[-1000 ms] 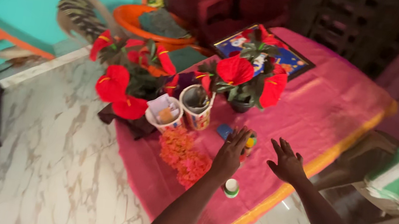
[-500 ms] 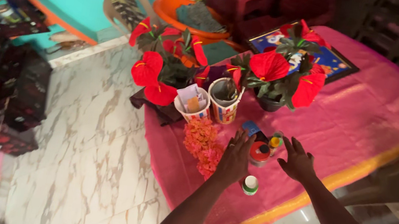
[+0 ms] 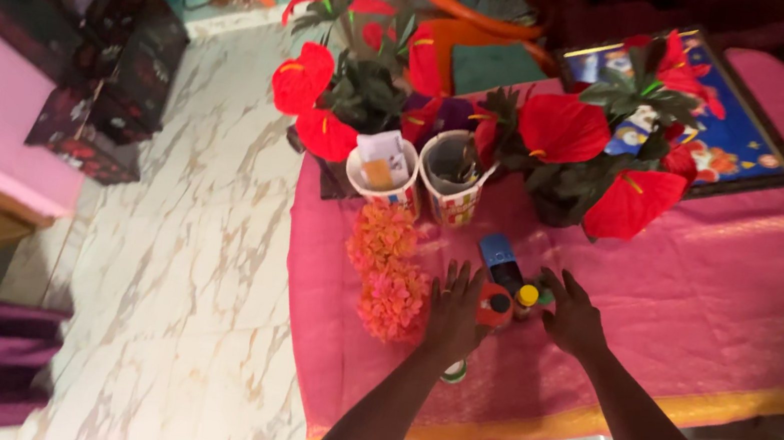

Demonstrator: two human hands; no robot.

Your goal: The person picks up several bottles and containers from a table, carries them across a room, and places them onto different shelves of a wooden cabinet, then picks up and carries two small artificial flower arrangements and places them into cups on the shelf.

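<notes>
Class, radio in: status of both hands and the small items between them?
Left hand flat on cloth beside small red container. Right hand open by yellow-capped bottle. Orange flower garland lies left.

One cam only, on person's head. Looks steeply down and fwd over bench (image 3: 751, 328) with pink cloth. Both arms come in from bottom edge; left hand (image 3: 457, 309) and right hand (image 3: 573, 317) sit near middle, at arm's reach. Far edge of bench w/ red flowers (image 3: 565, 132) at top. Marble floor (image 3: 166, 251) fills left side. No 2nd view to share.
</notes>
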